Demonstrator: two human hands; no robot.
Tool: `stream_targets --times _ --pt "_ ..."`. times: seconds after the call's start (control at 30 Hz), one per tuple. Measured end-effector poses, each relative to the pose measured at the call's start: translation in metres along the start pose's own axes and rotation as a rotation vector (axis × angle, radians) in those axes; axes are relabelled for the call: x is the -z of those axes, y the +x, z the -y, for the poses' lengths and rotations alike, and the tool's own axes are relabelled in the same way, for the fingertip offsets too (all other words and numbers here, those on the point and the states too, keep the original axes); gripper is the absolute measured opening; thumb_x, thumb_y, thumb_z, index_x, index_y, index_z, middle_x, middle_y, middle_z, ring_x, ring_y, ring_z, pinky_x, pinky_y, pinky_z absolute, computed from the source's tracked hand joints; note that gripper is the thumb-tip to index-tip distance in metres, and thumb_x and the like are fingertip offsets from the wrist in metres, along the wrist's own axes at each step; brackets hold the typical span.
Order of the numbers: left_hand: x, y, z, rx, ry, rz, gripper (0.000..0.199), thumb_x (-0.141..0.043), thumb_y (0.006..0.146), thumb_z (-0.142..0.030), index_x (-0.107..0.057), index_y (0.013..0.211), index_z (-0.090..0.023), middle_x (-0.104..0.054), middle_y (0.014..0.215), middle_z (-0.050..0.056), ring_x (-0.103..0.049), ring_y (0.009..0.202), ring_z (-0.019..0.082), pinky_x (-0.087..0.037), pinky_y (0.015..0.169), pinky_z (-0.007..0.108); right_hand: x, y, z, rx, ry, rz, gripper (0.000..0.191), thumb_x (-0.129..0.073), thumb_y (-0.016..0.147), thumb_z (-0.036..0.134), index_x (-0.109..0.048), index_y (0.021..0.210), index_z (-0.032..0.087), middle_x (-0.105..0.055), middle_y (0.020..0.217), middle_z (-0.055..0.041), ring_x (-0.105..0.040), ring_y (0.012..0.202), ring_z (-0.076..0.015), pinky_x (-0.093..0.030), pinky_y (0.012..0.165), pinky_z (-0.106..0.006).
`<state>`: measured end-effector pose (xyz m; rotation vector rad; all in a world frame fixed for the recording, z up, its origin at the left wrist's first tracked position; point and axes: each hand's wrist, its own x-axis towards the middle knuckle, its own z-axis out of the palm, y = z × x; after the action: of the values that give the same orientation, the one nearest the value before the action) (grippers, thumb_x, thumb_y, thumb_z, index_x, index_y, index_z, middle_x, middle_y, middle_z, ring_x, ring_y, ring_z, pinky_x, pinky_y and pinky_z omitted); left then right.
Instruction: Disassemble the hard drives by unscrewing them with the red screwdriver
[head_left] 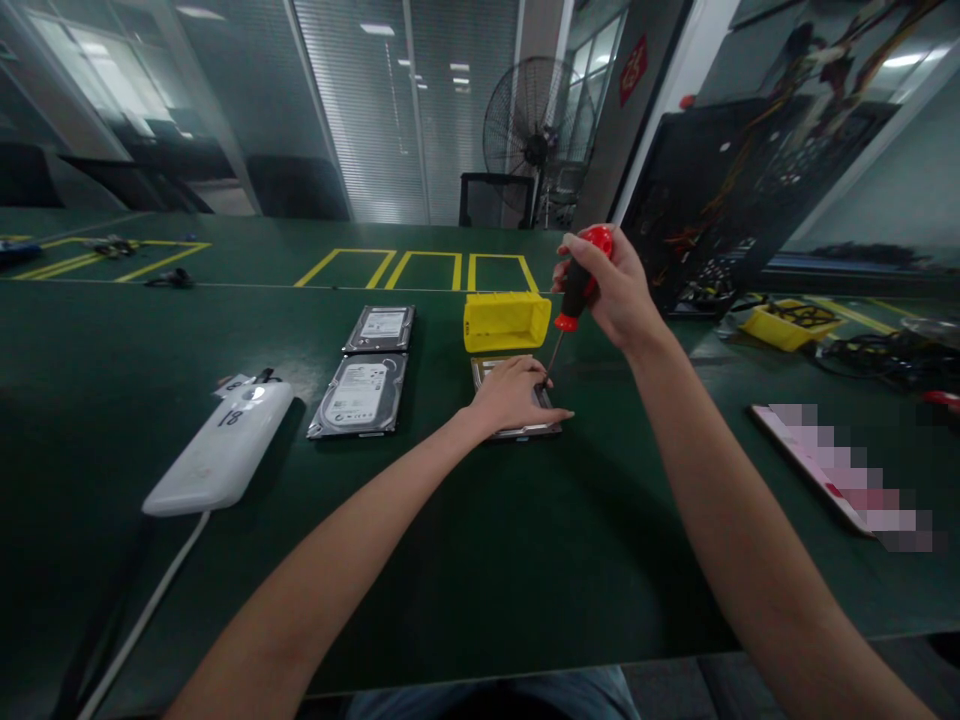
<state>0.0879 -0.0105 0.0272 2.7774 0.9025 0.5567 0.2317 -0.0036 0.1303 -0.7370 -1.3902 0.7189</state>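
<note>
My right hand (607,285) is closed round the handle of a red and black screwdriver (576,290), which slants down to the left. Its tip meets the right side of a hard drive (529,432) beside my left fingers. My left hand (517,395) lies spread over that drive and covers most of it; the exact spot under the tip is hidden. Just behind the drive stands a yellow bin (506,325). To the left lie two more hard drives, a nearer one (358,395) and a farther one (381,328), labels up.
A white device (221,450) marked 18, with a cable, lies at the left. At the right are a pink flat object (832,470), partly pixelated, a second yellow bin (784,325) with cables, and a black computer case (697,200). Yellow tape outlines mark the green table (480,560).
</note>
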Motion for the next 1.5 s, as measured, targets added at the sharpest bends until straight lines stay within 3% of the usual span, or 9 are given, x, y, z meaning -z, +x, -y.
stream_targets --times 0.17,0.4,0.6,0.9,1.2,1.37,1.5 --pt "-0.001 0.000 0.000 -0.002 0.004 0.004 0.070 -0.043 0.074 -0.076 -0.065 0.104 -0.017 -0.056 0.120 0.009 -0.050 0.114 0.026 -0.036 0.102 0.041 -0.001 0.000 0.001 -0.005 -0.003 0.030 0.038 -0.070 0.069 0.052 -0.047 0.085 0.027 -0.053 0.069 0.0058 -0.052 0.055 -0.0093 -0.045 0.054 -0.026" --pt "0.003 -0.001 -0.002 0.006 -0.006 0.035 0.067 -0.042 0.075 -0.075 -0.064 0.101 -0.017 -0.056 0.120 0.009 -0.049 0.116 0.027 -0.036 0.101 0.042 -0.005 -0.001 0.014 -0.116 0.048 0.083 0.049 -0.046 0.077 0.070 -0.060 0.084 0.024 -0.055 0.064 0.0019 -0.053 0.051 -0.0095 -0.046 0.051 -0.025" --pt "0.003 -0.001 -0.002 -0.008 -0.009 0.023 0.065 -0.042 0.075 -0.075 -0.065 0.094 -0.017 -0.056 0.117 0.009 -0.050 0.112 0.027 -0.037 0.100 0.042 -0.004 0.000 0.010 -0.076 0.066 0.071 0.047 -0.048 0.077 0.068 -0.057 0.073 0.022 -0.054 0.064 0.0010 -0.055 0.054 -0.0099 -0.046 0.050 -0.025" --pt "0.001 0.001 -0.001 -0.006 -0.004 0.018 0.068 -0.040 0.075 -0.076 -0.063 0.095 -0.016 -0.056 0.118 0.010 -0.049 0.112 0.028 -0.037 0.099 0.042 -0.004 -0.001 0.007 -0.021 0.083 0.008 0.038 -0.066 0.072 0.055 -0.047 0.069 0.022 -0.058 0.064 0.0037 -0.056 0.054 -0.0088 -0.049 0.050 -0.023" --pt "-0.004 0.001 0.002 -0.009 0.018 -0.005 0.067 -0.039 0.075 -0.077 -0.064 0.093 -0.017 -0.056 0.117 0.009 -0.050 0.112 0.027 -0.037 0.099 0.042 -0.004 0.000 0.007 -0.061 0.051 0.025 0.043 -0.064 0.068 0.063 -0.049 0.068 0.022 -0.058 0.062 0.0028 -0.052 0.049 -0.0081 -0.048 0.048 -0.023" --pt "-0.005 0.002 0.001 -0.002 0.029 0.001 0.069 -0.039 0.075 -0.078 -0.064 0.095 -0.016 -0.056 0.118 0.010 -0.049 0.113 0.028 -0.037 0.099 0.043 -0.001 0.002 0.002 0.028 0.093 -0.015 0.035 -0.066 0.071 0.056 -0.050 0.073 0.025 -0.051 0.057 0.0062 -0.048 0.046 -0.0074 -0.044 0.045 -0.022" --pt "-0.002 0.002 0.000 -0.001 0.018 0.017 0.069 -0.038 0.075 -0.078 -0.064 0.095 -0.016 -0.056 0.120 0.010 -0.048 0.116 0.029 -0.036 0.101 0.043 0.000 0.002 0.003 0.038 0.057 -0.039 0.038 -0.061 0.073 0.061 -0.051 0.070 0.024 -0.051 0.058 0.0043 -0.051 0.049 -0.0083 -0.043 0.044 -0.022"
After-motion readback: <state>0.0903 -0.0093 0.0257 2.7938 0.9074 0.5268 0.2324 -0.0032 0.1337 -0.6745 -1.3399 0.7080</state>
